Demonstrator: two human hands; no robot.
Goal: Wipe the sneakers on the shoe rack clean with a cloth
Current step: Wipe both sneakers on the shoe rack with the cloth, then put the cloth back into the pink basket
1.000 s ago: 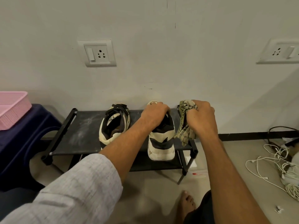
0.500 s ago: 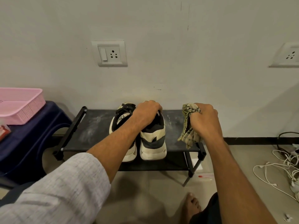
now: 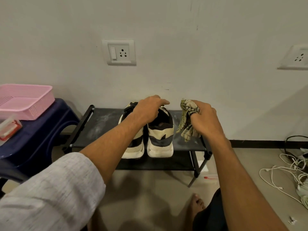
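Two cream and black sneakers stand side by side, heels toward me, on the top shelf of a black shoe rack [image 3: 98, 125]. My forearm partly covers the left sneaker [image 3: 134, 148]. Over the collar of the right sneaker [image 3: 160, 137] arches my left hand [image 3: 149, 109], its fingers loose and spread, not clamped. Just right of the shoes, my right hand [image 3: 204, 120] is closed around a bunched green patterned cloth [image 3: 185, 121]. The cloth hangs over the rack's right end and touches neither shoe.
A dark blue stool [image 3: 40, 130] stands left of the rack, carrying a pink basket [image 3: 25, 100] and a red and white box [image 3: 8, 129]. White cables [image 3: 290, 172] lie on the floor at the right. My bare foot [image 3: 197, 202] is in front of the rack.
My left hand slid the right sneaker leftward until it sat beside the other one, then loosened its grip. My right hand stayed beside the shoes with the cloth.
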